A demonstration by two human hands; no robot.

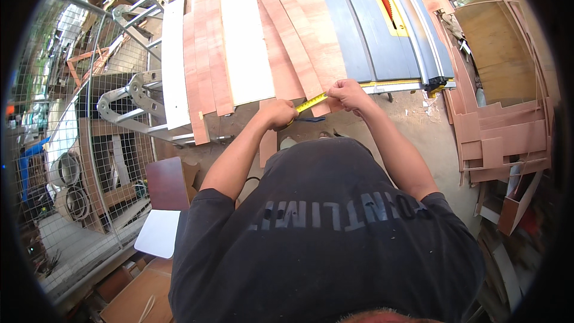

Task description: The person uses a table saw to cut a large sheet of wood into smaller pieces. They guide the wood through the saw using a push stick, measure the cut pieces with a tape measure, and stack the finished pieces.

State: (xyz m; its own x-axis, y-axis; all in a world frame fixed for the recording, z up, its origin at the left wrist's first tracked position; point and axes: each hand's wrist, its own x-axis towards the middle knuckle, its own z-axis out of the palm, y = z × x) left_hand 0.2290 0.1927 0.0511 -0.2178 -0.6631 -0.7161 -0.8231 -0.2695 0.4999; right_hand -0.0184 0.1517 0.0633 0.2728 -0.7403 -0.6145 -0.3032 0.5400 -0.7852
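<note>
My left hand (278, 113) is closed on a tape measure, its case mostly hidden in my fingers. The yellow tape (311, 101) runs out toward my right hand (348, 93), which pinches its far end. The tape lies across the near ends of loose reddish plywood strips (290, 48) at the bench's front edge. More strips (206, 60) and white boards (245, 54) lie to the left. A grey-blue table saw (335, 0) adjoins on the right, with a red blade (385, 6) in a yellow insert.
Folding aluminium ladders (125, 93) stand at left beside wire mesh fencing (98, 161). Stacked plywood offcuts (502, 143) are piled at right. Small panels (161, 182) and cardboard (134, 299) lie low at left. A silver rail (388, 87) edges the saw's front.
</note>
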